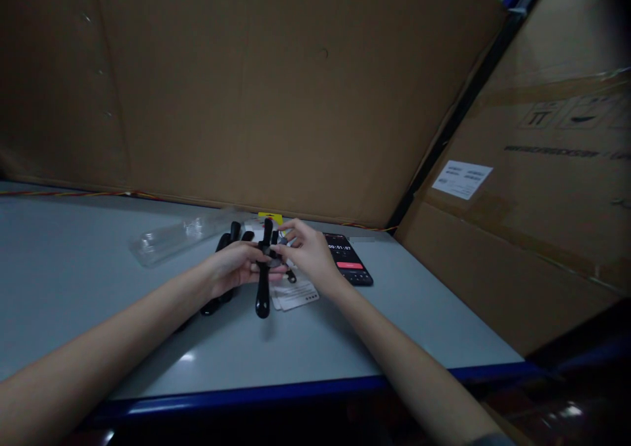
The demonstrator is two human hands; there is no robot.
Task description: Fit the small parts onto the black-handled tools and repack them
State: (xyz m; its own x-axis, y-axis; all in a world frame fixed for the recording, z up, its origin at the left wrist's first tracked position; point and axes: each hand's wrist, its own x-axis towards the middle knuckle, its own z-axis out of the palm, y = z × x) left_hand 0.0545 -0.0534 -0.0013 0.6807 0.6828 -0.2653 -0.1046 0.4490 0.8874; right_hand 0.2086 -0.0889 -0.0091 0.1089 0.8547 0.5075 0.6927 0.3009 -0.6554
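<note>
In the head view, my left hand grips a glossy black part at its middle. This part has a long rounded, paddle-like end and is held upright just above the table. My right hand reaches in from the other side, thumb and fingers pinched at the middle of the part; what they hold is too small and dark to make out. More black parts of similar shape lie behind and below my left hand. Printed paper sheets rest beneath my hands, with a small black piece above them.
A clear plastic blister shell lies at the back left, near a yellow-topped card. A phone showing a timer lies right of my right hand. Cardboard stands behind the grey table; a large carton borders the right side.
</note>
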